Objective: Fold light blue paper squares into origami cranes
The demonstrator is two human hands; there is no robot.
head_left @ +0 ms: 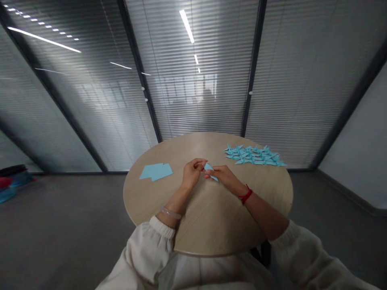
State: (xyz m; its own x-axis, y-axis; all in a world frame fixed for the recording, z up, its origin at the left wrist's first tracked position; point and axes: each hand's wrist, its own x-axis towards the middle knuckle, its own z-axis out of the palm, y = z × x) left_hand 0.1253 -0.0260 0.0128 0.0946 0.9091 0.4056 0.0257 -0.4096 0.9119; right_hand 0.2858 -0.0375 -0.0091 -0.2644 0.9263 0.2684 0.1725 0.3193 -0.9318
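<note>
Both my hands meet over the middle of a round wooden table (208, 217). A small folded piece of light blue paper (209, 167) sits between them. My left hand (192, 171) pinches its left side with bent fingers. My right hand (221, 175) grips its right side, fingers closed around the paper. A clear bracelet is on my left wrist and a red cord on my right wrist.
A stack of flat light blue paper sheets (156, 171) lies on the table's left part. Several folded blue paper cranes (253, 156) lie in rows at the far right. Glass walls with blinds stand behind the table. Coloured items (10, 181) rest on the floor at far left.
</note>
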